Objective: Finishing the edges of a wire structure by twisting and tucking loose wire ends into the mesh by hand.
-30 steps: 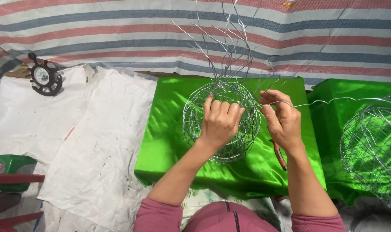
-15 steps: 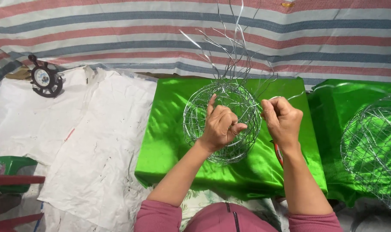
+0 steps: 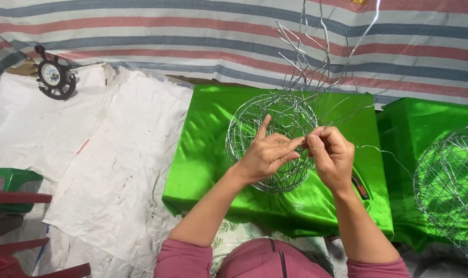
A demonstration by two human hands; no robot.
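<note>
A round cage woven of thin silver wire (image 3: 254, 116) rests on a shiny green cloth-covered block (image 3: 203, 154). My left hand (image 3: 267, 154) lies on top of the wire ball, forefinger raised, the other fingers hooked into the mesh. My right hand (image 3: 330, 157) is beside it at the ball's right side, fingertips pinched on a loose wire strand (image 3: 383, 150) that trails off to the right. Both hands' fingertips meet at one spot. Several loose wire ends (image 3: 316, 56) stick up from the ball's far side.
A second wire ball (image 3: 450, 180) sits on another green block (image 3: 424, 118) at the right. A red-handled tool (image 3: 361, 188) lies under my right wrist. White sheeting (image 3: 90, 154) covers the floor at left, with a small black-framed clock (image 3: 54, 77). A striped tarp (image 3: 141, 36) lies beyond.
My right hand has moved left, up against my left hand, and the two now pinch together at the ball's top right. My left forefinger has lifted.
</note>
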